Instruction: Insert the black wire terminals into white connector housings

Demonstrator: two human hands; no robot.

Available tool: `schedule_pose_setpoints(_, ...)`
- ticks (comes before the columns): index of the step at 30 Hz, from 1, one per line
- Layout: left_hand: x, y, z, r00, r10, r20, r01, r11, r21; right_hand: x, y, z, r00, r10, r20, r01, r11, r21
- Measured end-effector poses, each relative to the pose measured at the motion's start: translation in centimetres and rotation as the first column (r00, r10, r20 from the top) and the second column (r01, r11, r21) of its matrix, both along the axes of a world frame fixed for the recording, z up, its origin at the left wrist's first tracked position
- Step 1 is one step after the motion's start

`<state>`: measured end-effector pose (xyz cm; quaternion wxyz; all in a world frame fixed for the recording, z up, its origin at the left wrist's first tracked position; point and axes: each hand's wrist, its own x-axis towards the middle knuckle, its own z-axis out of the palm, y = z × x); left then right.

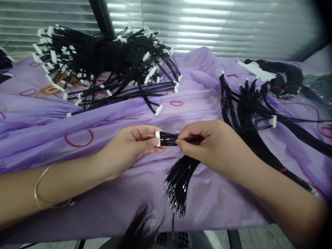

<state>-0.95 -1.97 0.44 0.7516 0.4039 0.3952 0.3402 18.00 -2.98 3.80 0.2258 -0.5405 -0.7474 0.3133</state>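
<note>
In the middle of the view my left hand (137, 140) pinches a small white connector (157, 138) between thumb and fingers. Several black wires (168, 139) run from it to the right. My right hand (202, 138) is closed on these wires a short way from the connector, thumb against forefinger. Below the right hand, a bundle of loose black wires (178, 183) with shiny metal terminals fans out over the purple cloth.
A big heap of black cables (109, 62) with white connectors lies at the back left. More black wire bundles (246, 103) lie at the right. Red rubber bands (79, 145) are scattered over the purple cloth (116, 207). Window blinds (202, 27) stand behind.
</note>
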Motion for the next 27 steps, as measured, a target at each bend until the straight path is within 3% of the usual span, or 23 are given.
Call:
schedule_pose_setpoints(18,-0.10,0.02,-0.05,0.998,-0.044,-0.049,0.046,0.998,0.038,-0.40,-0.01,-0.87,0.997,0.079,0.001,-0.078,0.988,0.133)
schedule_pose_setpoints(27,-0.06,-0.17,-0.13,0.997,-0.027,-0.077,0.031,0.998,0.049,-0.69,-0.05,-0.79,0.999,0.034,-0.027,-0.034,0.999,0.007)
